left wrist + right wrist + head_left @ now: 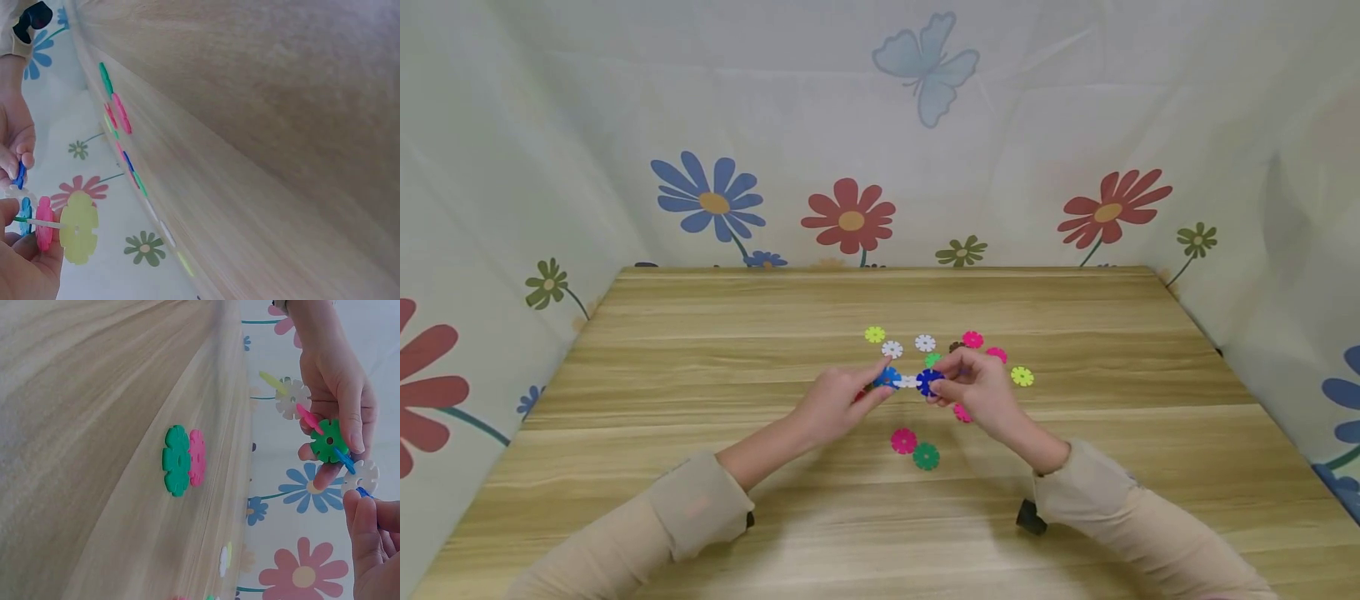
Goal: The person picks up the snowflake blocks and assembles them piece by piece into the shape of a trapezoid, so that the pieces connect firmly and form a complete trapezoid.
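Several slotted plastic discs are joined edge to edge in a chain. In the right wrist view its yellow disc (273,382), white disc, pink disc (309,419) and green disc (326,445) run down to a light blue disc. My left hand (837,406) grips the chain around the green and light blue (890,378) discs. Beyond these comes another white disc (907,382), between the two hands. My right hand (983,395) pinches a dark blue disc (928,383), which meets that white disc's edge; how firmly they are slotted together cannot be told.
Loose discs lie on the wooden table (700,325) around the hands. Behind them are a yellow disc (875,334), white discs (925,342) and a pink disc (973,339). Another yellow disc (1022,377) is at right. Nearer me lie a pink disc (904,441) and a dark green disc (927,457).
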A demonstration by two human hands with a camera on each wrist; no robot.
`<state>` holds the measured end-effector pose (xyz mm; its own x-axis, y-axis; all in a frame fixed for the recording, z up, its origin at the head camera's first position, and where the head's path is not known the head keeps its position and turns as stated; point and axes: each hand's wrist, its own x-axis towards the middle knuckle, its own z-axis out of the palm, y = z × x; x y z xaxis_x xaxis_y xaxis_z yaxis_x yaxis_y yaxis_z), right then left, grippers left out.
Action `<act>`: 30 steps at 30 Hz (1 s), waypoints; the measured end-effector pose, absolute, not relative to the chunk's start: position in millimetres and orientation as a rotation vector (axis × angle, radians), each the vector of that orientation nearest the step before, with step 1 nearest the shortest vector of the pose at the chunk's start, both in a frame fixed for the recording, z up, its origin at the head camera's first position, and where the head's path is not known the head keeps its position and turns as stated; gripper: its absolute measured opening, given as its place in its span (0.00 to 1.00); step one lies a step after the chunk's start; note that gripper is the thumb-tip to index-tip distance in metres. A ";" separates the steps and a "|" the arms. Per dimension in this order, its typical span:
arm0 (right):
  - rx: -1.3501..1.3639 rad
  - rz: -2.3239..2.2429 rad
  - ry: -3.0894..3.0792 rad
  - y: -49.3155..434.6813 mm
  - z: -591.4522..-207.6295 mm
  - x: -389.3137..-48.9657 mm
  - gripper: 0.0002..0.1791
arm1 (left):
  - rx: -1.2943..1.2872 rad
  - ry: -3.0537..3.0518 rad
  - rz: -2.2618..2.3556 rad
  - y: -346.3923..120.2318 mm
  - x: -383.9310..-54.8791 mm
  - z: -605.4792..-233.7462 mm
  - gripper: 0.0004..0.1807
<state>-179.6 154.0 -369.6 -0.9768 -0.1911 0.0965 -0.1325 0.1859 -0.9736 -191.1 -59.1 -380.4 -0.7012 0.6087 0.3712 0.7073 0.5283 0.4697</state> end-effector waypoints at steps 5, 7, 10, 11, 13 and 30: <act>-0.358 -1.913 2.370 155.1 -370.3 -180.4 0.07 | -1.139 -2.592 -0.902 -58.2 -191.7 -381.7 0.23; -0.379 -1.901 2.351 155.6 -370.4 -180.6 0.08 | -1.138 -2.597 -0.898 -57.7 -191.9 -381.7 0.23; -0.379 -1.901 2.321 156.4 -370.0 -180.1 0.09 | -1.143 -2.614 -0.913 -56.9 -192.3 -381.3 0.23; -0.374 -1.906 2.315 156.7 -370.1 -179.9 0.09 | -1.147 -2.622 -0.923 -56.9 -192.1 -380.9 0.24; -0.376 -1.902 2.316 157.7 -370.2 -180.0 0.09 | -1.160 -2.642 -0.952 -56.7 -191.9 -380.0 0.24; -0.521 -1.746 2.321 154.8 -365.4 -195.2 0.10 | -1.141 -2.852 -1.542 -49.4 -200.2 -377.1 0.20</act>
